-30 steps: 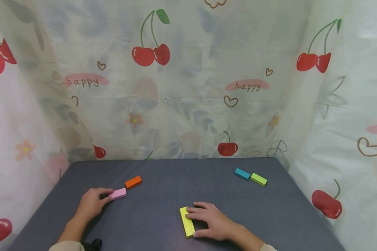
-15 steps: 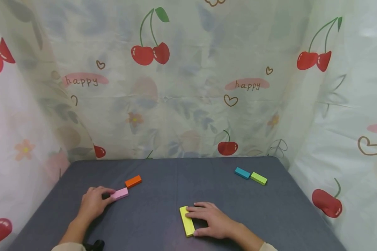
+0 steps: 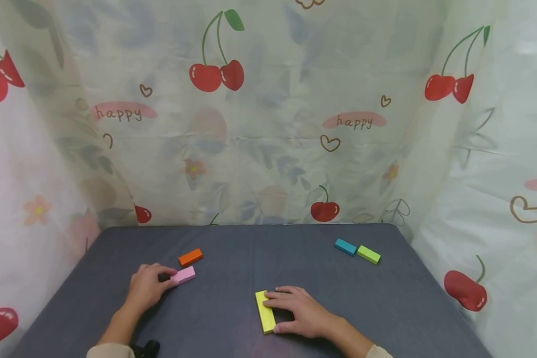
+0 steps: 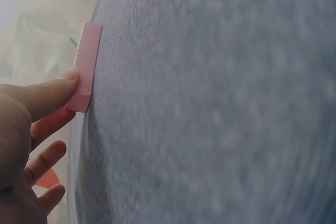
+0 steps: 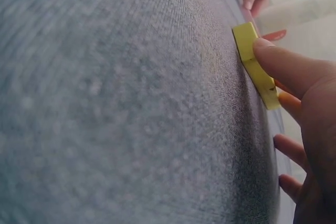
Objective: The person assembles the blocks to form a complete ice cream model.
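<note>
Between thumb and index finger, my left hand point(image 3: 146, 287) pinches one end of a pink block point(image 3: 184, 275) lying along the dark cloth. The left wrist view shows that same pink block point(image 4: 87, 56) with the thumb on its near side and the other fingers spread apart. Just beyond it lies an orange block point(image 3: 190, 256). At the front middle, my right hand point(image 3: 305, 314) holds a yellow block point(image 3: 265, 314), thumb at its near end and fingertips at its far end. Seen from the right wrist, the thumb presses the yellow block's point(image 5: 258, 77) side.
A blue block point(image 3: 345, 246) and a lime-green block point(image 3: 369, 254) lie close together at the back right of the dark cloth-covered table point(image 3: 385, 298). A cherry-printed curtain point(image 3: 268, 164) surrounds the table's back and sides.
My left hand has slid the pink block to the right, so it sits in front of the orange block. The right hand and yellow block have barely shifted.
</note>
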The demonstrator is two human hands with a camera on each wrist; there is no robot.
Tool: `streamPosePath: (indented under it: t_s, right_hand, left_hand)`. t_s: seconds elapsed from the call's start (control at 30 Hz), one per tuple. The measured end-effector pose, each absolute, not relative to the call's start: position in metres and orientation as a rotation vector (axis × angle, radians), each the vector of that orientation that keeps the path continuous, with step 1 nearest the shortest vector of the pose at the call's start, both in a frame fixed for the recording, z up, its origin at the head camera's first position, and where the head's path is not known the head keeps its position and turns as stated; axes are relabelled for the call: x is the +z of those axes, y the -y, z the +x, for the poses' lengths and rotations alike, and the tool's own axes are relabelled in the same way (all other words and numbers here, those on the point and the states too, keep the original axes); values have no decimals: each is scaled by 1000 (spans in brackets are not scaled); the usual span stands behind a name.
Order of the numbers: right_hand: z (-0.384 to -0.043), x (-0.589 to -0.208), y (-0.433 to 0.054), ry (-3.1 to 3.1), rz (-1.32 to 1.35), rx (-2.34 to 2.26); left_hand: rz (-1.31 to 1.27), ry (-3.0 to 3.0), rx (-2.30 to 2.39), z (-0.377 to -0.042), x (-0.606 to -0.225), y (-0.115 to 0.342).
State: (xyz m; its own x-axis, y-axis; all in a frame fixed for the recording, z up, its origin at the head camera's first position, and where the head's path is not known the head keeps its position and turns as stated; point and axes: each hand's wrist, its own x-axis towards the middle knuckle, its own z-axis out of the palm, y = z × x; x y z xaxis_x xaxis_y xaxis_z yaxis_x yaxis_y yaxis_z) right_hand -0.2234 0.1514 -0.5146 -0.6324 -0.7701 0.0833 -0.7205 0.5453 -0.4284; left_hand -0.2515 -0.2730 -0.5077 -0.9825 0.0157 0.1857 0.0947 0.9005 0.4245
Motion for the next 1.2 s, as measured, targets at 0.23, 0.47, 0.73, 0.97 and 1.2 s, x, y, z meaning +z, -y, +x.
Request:
streamPosePath:
  t_s: [0.23, 0.47, 0.73, 0.97, 1.2]
  right_hand:
    - [-226, -518, -150, -2681, -1306, -670]
    - [-230, -520, -146, -2698, -1290, -673]
    - [-234, -520, -139, -2743, -1270, -665]
    - [-236, -518, -132, -2752, -1227, -660]
    - [-240, -518, -129, -2750, -1138, -642]
  left_hand:
    - [-99, 2872, -674, -253, -508, 260]
    - [-112, 2850, -739, -256, -511, 244]
    - [-117, 2817, -800, -259, -514, 224]
    - [-128, 2833, -817, -262, -516, 208]
    - [-150, 2830, -853, -265, -515, 183]
